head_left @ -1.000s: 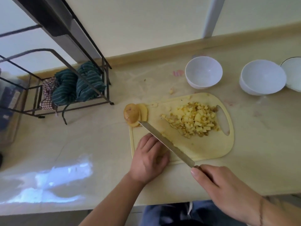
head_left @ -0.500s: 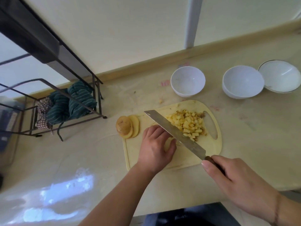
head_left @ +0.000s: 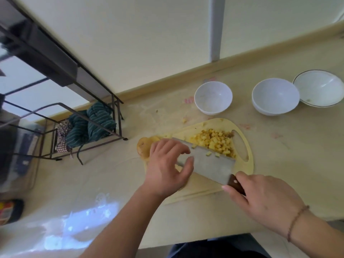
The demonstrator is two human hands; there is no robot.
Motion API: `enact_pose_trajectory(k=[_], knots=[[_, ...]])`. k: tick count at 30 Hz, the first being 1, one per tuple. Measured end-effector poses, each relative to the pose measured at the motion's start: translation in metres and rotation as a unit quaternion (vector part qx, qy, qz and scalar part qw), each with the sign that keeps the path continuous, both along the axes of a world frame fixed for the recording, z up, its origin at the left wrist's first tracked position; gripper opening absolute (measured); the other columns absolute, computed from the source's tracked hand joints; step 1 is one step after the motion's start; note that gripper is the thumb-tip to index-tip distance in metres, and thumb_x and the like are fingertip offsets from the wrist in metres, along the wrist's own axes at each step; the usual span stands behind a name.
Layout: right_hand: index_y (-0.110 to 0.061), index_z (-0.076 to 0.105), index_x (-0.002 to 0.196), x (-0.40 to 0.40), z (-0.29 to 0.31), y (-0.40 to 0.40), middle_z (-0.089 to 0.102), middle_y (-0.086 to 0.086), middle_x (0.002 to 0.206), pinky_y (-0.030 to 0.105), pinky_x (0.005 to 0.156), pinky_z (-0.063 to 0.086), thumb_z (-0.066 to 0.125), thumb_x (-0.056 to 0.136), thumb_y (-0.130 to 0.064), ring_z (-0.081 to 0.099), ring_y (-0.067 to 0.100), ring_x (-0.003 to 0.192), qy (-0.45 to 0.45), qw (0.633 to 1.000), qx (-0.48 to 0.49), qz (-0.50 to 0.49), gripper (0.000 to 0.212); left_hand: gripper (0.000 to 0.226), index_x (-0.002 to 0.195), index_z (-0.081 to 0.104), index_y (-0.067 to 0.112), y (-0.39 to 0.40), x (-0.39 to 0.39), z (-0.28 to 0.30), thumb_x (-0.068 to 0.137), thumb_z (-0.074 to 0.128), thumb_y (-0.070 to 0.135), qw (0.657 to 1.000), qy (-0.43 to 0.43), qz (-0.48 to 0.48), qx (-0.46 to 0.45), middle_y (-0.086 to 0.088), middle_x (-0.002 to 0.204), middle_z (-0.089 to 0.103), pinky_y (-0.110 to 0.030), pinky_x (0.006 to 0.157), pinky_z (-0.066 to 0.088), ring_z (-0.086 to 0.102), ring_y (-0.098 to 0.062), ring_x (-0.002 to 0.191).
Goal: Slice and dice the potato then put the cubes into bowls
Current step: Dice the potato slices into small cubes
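3 white bowls (head_left: pixel 213 97) stand in a row on the bench (head_left: pixel 297 164), at about 1 o'clock from the cutting board (head_left: pixel 250 164), and as far as I can see none has cubes in it yet; the last one on the right shows only a small mark inside. On the board, at the 12 o'clock side, lies a heap of potato cubes (head_left: pixel 216 144). A few cubes stick on the flat of the knife (head_left: pixel 208 162), whose wide blade is laid across the board just in front of the heap.

Her right hand (head_left: pixel 260 200) grips the dark wooden handle, with the fingers curled around it. Her left hand (head_left: pixel 165 164) is over the board at 9 o'clock from the blade, the fingers spread and loosely bent, thumb close to the blade edge. I cannot tell if it touches the steel; it holds nothing that I can see.

At 10 o'clock from this hand, on the left edge of the board, the potato end piece (head_left: pixel 144 148) and what looks like 1 slice remain uncut, partly hidden by the hand.

So I judge the dicing is mostly done. What is left: to cut this last part, and to move all cubes into the bowls. A wire rack with striped cloths (head_left: pixel 91 125) stands far at 9 o'clock.
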State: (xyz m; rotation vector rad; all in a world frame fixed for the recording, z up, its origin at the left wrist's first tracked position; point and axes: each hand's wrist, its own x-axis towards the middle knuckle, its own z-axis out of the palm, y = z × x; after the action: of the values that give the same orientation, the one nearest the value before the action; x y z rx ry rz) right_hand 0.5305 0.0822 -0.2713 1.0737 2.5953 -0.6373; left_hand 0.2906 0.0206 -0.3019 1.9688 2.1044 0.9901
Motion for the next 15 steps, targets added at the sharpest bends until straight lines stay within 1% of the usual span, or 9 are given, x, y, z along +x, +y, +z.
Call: enact_pose_trajectory(k=[1, 3, 5, 6, 8, 9, 10, 13, 15], knots=[[-0.032, 0.034, 0.089, -0.001, 0.000, 0.000, 0.054, -0.008, 0.076, 0.025, 0.048, 0.032, -0.013, 0.078, -0.072, 0.051, 0.012, 0.062, -0.014, 1.000, 0.000, 0.014, 0.063, 0.026, 0.089, 0.071, 0.017, 0.005, -0.001, -0.002, 0.088, 0.059, 0.040, 0.997, 0.042, -0.011, -0.065, 0.008, 0.093, 0.067, -0.039, 0.088, 0.042, 0.058, -0.020, 0.098], [-0.031, 0.033, 0.092, -0.003, 0.000, 0.000, 0.052, -0.007, 0.077, 0.025, 0.047, 0.029, -0.011, 0.078, -0.071, 0.048, 0.013, 0.063, -0.024, 0.999, 0.004, 0.029, 0.061, 0.035, 0.095, 0.073, 0.023, 0.012, -0.002, -0.004, 0.089, 0.053, 0.051, 0.984, 0.071, -0.011, -0.162, 0.010, 0.101, 0.068, -0.042, 0.092, 0.041, 0.056, -0.020, 0.107], [-0.031, 0.032, 0.092, -0.005, 0.000, -0.001, 0.049, -0.007, 0.077, 0.026, 0.047, 0.028, -0.016, 0.075, -0.071, 0.045, 0.013, 0.062, -0.017, 0.999, 0.015, 0.035, 0.065, 0.044, 0.103, 0.074, 0.025, 0.015, -0.003, -0.008, 0.090, 0.048, 0.058, 0.977, 0.074, -0.018, -0.200, 0.011, 0.107, 0.067, -0.039, 0.095, 0.037, 0.054, -0.020, 0.112], [-0.030, 0.032, 0.093, -0.005, -0.002, -0.002, 0.049, -0.008, 0.078, 0.026, 0.048, 0.031, -0.015, 0.078, -0.071, 0.045, 0.014, 0.062, -0.013, 0.999, 0.017, 0.035, 0.064, 0.048, 0.108, 0.074, 0.026, 0.016, -0.002, -0.009, 0.090, 0.046, 0.061, 0.973, 0.081, -0.025, -0.214, 0.011, 0.112, 0.067, -0.038, 0.096, 0.034, 0.051, -0.019, 0.115], [-0.029, 0.033, 0.095, -0.006, -0.003, -0.003, 0.053, -0.007, 0.081, 0.029, 0.055, 0.040, 0.000, 0.090, -0.070, 0.049, 0.016, 0.064, -0.012, 1.000, 0.009, 0.025, 0.053, 0.059, 0.122, 0.070, 0.026, 0.017, 0.001, -0.011, 0.092, 0.041, 0.066, 0.965, 0.098, -0.041, -0.241, 0.011, 0.124, 0.065, -0.039, 0.100, 0.030, 0.046, -0.019, 0.123], [-0.028, 0.033, 0.096, -0.007, -0.002, -0.004, 0.056, -0.007, 0.084, 0.030, 0.057, 0.042, 0.006, 0.093, -0.069, 0.050, 0.017, 0.066, -0.013, 1.000, 0.007, 0.021, 0.049, 0.060, 0.126, 0.068, 0.026, 0.017, 0.003, -0.012, 0.092, 0.040, 0.067, 0.964, 0.100, -0.046, -0.243, 0.011, 0.128, 0.064, -0.039, 0.101, 0.030, 0.045, -0.019, 0.125], [-0.027, 0.033, 0.096, -0.008, -0.002, -0.004, 0.058, -0.007, 0.086, 0.031, 0.058, 0.042, 0.009, 0.094, -0.068, 0.050, 0.017, 0.067, -0.011, 1.000, 0.009, 0.019, 0.047, 0.058, 0.126, 0.068, 0.025, 0.016, 0.004, -0.012, 0.093, 0.043, 0.065, 0.968, 0.095, -0.049, -0.229, 0.011, 0.127, 0.064, -0.039, 0.100, 0.031, 0.046, -0.019, 0.124], [-0.026, 0.037, 0.100, -0.009, -0.003, -0.006, 0.061, -0.006, 0.091, 0.032, 0.058, 0.042, 0.010, 0.095, -0.067, 0.055, 0.019, 0.070, 0.002, 1.000, 0.021, 0.017, 0.049, 0.037, 0.106, 0.074, 0.022, 0.012, 0.009, -0.011, 0.093, 0.057, 0.053, 0.988, 0.064, -0.069, -0.121, 0.008, 0.109, 0.068, -0.037, 0.091, 0.039, 0.057, -0.020, 0.108], [-0.026, 0.042, 0.104, -0.008, -0.005, -0.007, 0.062, -0.005, 0.091, 0.032, 0.060, 0.044, 0.011, 0.095, -0.068, 0.062, 0.018, 0.076, 0.006, 1.000, 0.025, 0.018, 0.053, 0.030, 0.095, 0.074, 0.022, 0.012, 0.011, -0.012, 0.092, 0.060, 0.049, 0.988, 0.069, -0.095, -0.096, 0.008, 0.100, 0.068, -0.040, 0.087, 0.043, 0.059, -0.020, 0.101]])
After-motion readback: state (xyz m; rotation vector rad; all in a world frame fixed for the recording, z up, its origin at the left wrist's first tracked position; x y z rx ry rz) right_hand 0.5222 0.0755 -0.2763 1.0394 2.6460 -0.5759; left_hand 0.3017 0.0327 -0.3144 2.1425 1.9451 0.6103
